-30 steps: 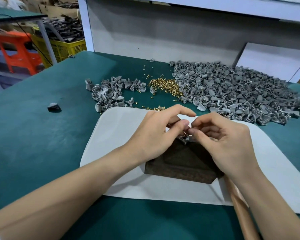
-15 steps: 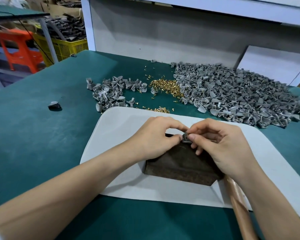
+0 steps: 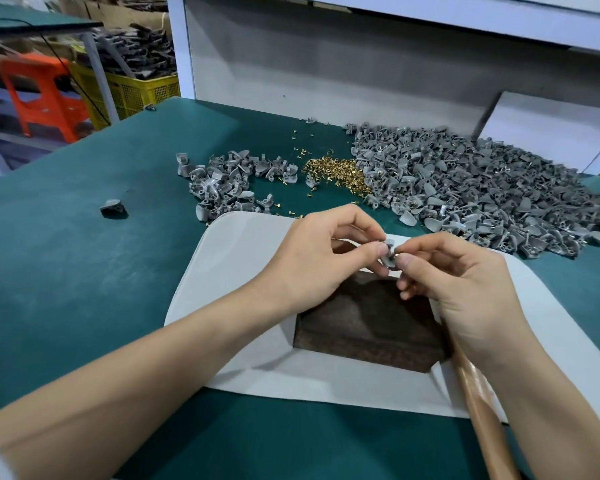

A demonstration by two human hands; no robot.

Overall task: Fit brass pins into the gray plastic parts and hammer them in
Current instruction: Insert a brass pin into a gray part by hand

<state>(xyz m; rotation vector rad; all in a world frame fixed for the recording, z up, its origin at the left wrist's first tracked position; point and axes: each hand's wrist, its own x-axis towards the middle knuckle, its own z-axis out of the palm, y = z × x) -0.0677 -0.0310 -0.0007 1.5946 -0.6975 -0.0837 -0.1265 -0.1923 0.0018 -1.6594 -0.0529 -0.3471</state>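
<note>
My left hand [image 3: 319,258] pinches a small gray plastic part [image 3: 389,252] between thumb and fingers, just above the far edge of a dark wooden block [image 3: 371,323]. My right hand [image 3: 458,282] meets it from the right, its fingertips pinching at the same part; a brass pin there is barely visible. A heap of brass pins [image 3: 336,173] lies beyond, between a small pile of gray parts [image 3: 229,181] and a large pile [image 3: 475,188]. A hammer's wooden handle [image 3: 482,417] runs under my right wrist.
The block sits on a white mat [image 3: 243,258] on the green table [image 3: 83,271]. One stray gray part [image 3: 113,206] lies at the left. A white wall panel stands behind the piles. A yellow crate [image 3: 139,88] and an orange stool [image 3: 45,95] stand off the table's left.
Both hands have lifted the gray part slightly off the block's far edge and turned it between the fingertips. The piles have not changed.
</note>
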